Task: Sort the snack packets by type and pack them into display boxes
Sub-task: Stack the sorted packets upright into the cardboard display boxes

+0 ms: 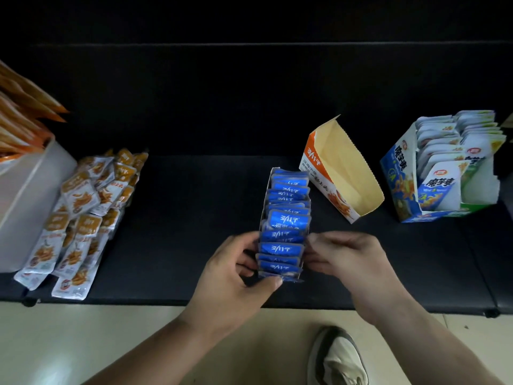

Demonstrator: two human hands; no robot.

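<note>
Left grip (236, 270), right grip (342, 257) on packet box (263, 215)

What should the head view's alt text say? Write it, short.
The left hand and right hand grip a display box packed with blue snack packets on a black bench. Behind stands an empty orange box; a full blue-and-green box is right, loose orange packets left.

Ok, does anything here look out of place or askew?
The empty orange box leans tipped instead of standing square, and matching orange packets lie heaped loose at left. In the blue box, one packet sticks up above its row.
</note>
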